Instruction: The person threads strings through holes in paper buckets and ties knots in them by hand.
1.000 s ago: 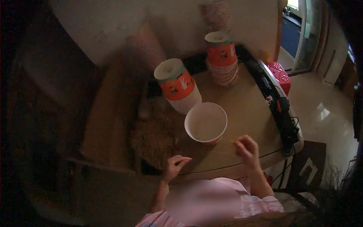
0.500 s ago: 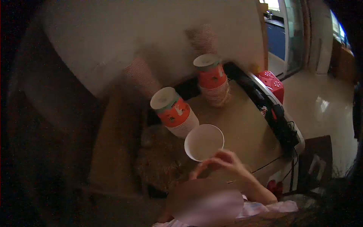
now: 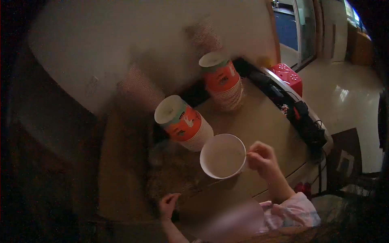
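At a brown table point(image 3: 269, 129), the right hand point(image 3: 261, 158) and left hand point(image 3: 168, 204) show narrow grips, the right beside a white tub point(image 3: 223, 156).

Right hand point(image 3: 260, 157): raised at centre-right, fingers bent, fingertips pinched together and pointing left; forearm slants down to near right. Left hand point(image 3: 169, 204): lower, nearer, left of centre; fingers together, tips angled right, forearm dropping to near edge.

No text, brand, number or sign can be read; the nearer tub stack point(image 3: 184, 124) and the farther tub stack point(image 3: 222, 81) carry dark marks on orange bands (too small and blurred to tell whether they are lettering).
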A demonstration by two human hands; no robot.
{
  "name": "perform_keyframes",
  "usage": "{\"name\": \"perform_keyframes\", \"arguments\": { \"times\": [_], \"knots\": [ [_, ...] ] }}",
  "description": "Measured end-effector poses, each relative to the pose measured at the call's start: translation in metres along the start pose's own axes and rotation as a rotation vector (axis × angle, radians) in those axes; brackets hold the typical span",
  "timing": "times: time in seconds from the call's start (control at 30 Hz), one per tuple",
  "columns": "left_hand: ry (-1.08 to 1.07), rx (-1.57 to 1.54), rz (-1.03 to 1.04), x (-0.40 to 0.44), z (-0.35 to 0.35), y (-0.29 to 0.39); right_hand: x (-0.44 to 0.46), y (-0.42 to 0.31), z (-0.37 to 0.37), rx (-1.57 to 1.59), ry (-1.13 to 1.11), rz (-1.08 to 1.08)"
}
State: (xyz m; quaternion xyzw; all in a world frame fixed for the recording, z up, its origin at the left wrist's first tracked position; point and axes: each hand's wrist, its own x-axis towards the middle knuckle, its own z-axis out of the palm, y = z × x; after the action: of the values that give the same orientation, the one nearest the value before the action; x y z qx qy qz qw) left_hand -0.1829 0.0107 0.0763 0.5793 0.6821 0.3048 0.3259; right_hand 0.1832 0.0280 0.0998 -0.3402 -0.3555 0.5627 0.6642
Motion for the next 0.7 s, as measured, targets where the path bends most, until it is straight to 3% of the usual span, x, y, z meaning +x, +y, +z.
{"name": "perform_keyframes", "arguments": {
  "times": [0.1, 0.23, 0.33, 0.43, 0.5, 0.57, 0.7],
  "knots": [
    [0.086, -0.177, 0.147, 0.021, -0.005, -0.023, -0.003, 0.001, -0.036, 0.130, 0.079, -0.213],
    [0.133, 0.149, 0.095, 0.048, -0.007, -0.039, -0.014, -0.018, -0.062, 0.062, 0.402, -0.397],
    [0.125, 0.240, 0.154, 0.053, -0.014, -0.044, -0.028, -0.034, -0.064, -0.004, 0.429, -0.393],
    [0.127, 0.325, 0.205, 0.040, -0.005, 0.009, -0.022, 0.007, -0.083, -0.813, 0.554, -0.586],
    [0.082, 0.447, 0.297, 0.035, 0.007, 0.044, -0.007, 0.041, -0.091, -0.394, 0.503, -0.393],
    [-0.008, 0.562, 0.519, 0.036, 0.028, 0.062, 0.018, 0.084, -0.108, -0.298, 0.485, -0.315],
    [-0.185, 0.657, 0.844, 0.043, 0.086, 0.094, 0.059, 0.113, -0.135, -1.045, 0.397, -0.247]
  ]
}}
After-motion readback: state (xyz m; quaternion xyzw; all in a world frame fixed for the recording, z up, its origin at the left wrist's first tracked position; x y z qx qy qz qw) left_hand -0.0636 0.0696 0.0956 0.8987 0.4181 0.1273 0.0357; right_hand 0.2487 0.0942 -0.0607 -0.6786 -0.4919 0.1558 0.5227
